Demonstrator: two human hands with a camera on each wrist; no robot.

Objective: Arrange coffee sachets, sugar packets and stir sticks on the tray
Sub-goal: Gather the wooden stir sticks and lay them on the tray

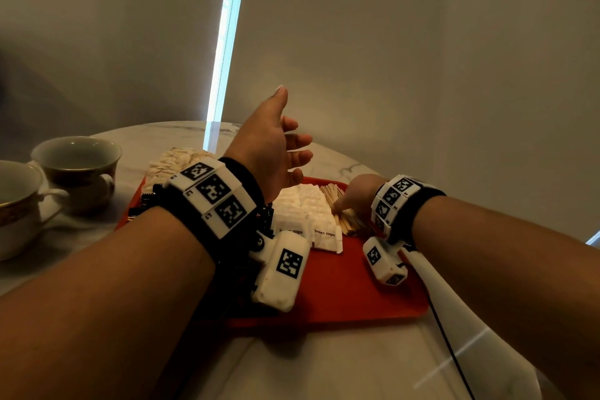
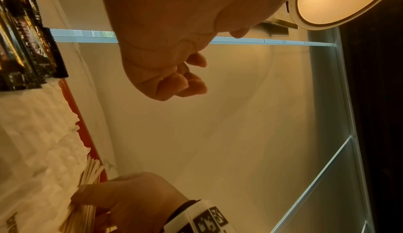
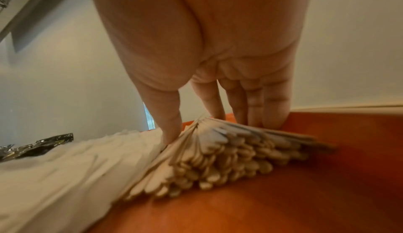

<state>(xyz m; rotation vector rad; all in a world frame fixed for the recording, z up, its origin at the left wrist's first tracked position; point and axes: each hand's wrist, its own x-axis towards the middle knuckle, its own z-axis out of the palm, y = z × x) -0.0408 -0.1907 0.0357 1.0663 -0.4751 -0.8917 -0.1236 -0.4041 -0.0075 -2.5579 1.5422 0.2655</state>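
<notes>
Crowding the red tray (image 1: 357,295), sugar packets (image 1: 305,208) press against stir sticks (image 3: 218,150) gripped by right hand (image 3: 207,64); left hand (image 1: 272,146) hovers empty, relaxed.

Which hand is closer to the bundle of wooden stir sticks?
Right. The right hand touches the stir sticks, thumb and fingers either side; the left hand is raised above the tray, holding nothing.

We could not read the dark coffee sachets (image 1: 146,204) behind the left wrist band. The near sugar packet (image 1: 289,232) was half covered, and the stir sticks (image 3: 218,157) blurred.
</notes>
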